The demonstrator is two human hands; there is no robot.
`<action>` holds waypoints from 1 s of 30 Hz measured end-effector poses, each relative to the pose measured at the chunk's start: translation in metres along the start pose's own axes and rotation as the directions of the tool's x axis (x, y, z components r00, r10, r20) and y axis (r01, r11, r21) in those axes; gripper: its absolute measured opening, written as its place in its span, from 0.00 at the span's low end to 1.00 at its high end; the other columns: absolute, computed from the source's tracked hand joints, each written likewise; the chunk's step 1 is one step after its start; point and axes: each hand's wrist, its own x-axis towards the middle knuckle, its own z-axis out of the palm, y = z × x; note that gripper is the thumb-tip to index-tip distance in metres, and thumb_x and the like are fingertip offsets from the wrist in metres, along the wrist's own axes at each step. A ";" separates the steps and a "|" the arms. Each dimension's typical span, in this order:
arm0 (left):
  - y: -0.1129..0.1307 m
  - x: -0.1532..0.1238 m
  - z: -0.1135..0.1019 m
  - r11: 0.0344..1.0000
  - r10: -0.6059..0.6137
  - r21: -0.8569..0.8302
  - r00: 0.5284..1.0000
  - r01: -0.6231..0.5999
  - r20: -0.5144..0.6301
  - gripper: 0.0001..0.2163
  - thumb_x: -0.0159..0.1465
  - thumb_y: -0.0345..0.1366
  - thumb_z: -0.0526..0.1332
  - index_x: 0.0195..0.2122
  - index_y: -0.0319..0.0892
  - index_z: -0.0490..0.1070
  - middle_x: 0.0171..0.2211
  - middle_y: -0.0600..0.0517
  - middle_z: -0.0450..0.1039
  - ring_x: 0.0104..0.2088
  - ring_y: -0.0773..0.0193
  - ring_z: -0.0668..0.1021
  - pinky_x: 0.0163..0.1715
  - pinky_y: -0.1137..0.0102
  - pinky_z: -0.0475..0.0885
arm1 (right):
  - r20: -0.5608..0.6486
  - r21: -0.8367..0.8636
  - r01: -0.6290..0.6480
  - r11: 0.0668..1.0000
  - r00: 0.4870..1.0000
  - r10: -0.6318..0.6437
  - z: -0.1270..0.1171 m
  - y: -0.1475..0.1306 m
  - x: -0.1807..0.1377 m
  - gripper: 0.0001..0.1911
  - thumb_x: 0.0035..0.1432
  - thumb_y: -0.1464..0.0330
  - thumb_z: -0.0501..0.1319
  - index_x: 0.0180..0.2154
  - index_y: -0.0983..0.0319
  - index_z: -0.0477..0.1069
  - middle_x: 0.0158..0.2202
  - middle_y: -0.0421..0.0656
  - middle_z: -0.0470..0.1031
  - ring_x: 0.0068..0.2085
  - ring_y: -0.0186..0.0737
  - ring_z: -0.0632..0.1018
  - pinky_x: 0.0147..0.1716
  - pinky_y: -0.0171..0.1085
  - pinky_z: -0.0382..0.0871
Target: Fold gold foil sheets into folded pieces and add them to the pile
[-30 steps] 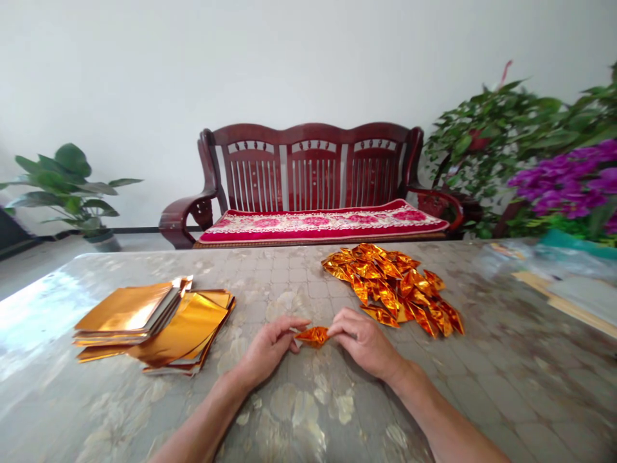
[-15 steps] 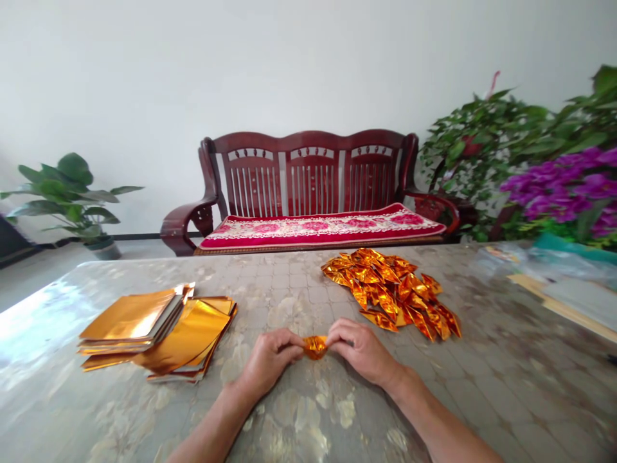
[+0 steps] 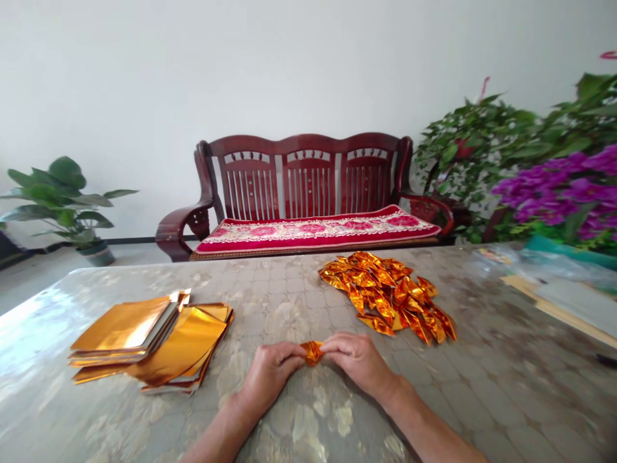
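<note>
Mottled tabletop [image 3: 486,392] lies open around the person's left hand [image 3: 270,371] and right hand [image 3: 354,362], both pinching a folded gold foil piece [image 3: 312,352] between them (fingers closed), near a foil triangle pile [image 3: 385,297], with foil sheets [image 3: 149,341] well left.

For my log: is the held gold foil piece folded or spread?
Folded: the creased, shiny gold foil piece is pinched between left hand and right hand.

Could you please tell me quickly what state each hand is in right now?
Left hand: closed, holding the folded gold foil.
Right hand: closed, holding the same foil at its other end.
</note>
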 end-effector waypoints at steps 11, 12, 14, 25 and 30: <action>0.001 -0.006 0.008 0.998 0.029 -0.044 0.990 -0.036 -0.140 0.07 0.63 0.30 0.62 0.33 0.45 0.79 0.30 0.57 0.82 0.31 0.68 0.81 0.34 0.79 0.72 | -0.096 -0.016 0.115 0.993 0.989 -0.116 0.011 -0.010 -0.002 0.08 0.63 0.69 0.64 0.41 0.54 0.81 0.36 0.40 0.83 0.35 0.36 0.83 0.37 0.31 0.76; 0.001 -0.006 0.008 0.998 0.037 -0.042 0.990 -0.043 -0.137 0.07 0.63 0.30 0.61 0.33 0.45 0.79 0.30 0.57 0.81 0.30 0.69 0.81 0.34 0.79 0.72 | -0.097 -0.021 0.121 0.992 0.988 -0.123 0.011 -0.011 -0.002 0.08 0.63 0.69 0.64 0.41 0.54 0.81 0.36 0.40 0.83 0.35 0.36 0.83 0.37 0.31 0.76; 0.002 -0.006 0.008 0.998 0.048 -0.032 0.990 -0.053 -0.131 0.07 0.63 0.29 0.61 0.32 0.45 0.78 0.29 0.58 0.81 0.30 0.69 0.80 0.33 0.79 0.71 | -0.104 -0.032 0.129 0.991 0.986 -0.132 0.011 -0.013 -0.002 0.08 0.62 0.69 0.64 0.41 0.54 0.81 0.36 0.40 0.83 0.35 0.36 0.83 0.37 0.31 0.76; 0.002 -0.010 0.006 0.981 0.171 0.098 0.984 -0.166 -0.043 0.06 0.66 0.28 0.58 0.33 0.43 0.72 0.26 0.58 0.76 0.27 0.71 0.77 0.30 0.80 0.69 | -0.063 -0.041 0.136 0.990 0.988 -0.139 0.011 -0.021 -0.002 0.10 0.63 0.72 0.63 0.41 0.54 0.80 0.35 0.39 0.83 0.35 0.34 0.82 0.36 0.30 0.75; 0.004 -0.014 0.005 0.933 0.322 0.165 0.947 -0.320 0.009 0.08 0.68 0.31 0.55 0.32 0.43 0.70 0.25 0.57 0.73 0.26 0.70 0.75 0.29 0.78 0.68 | -0.088 -0.080 0.191 0.978 0.976 -0.197 0.012 -0.024 -0.003 0.09 0.63 0.72 0.62 0.41 0.55 0.80 0.36 0.40 0.83 0.36 0.34 0.82 0.37 0.30 0.75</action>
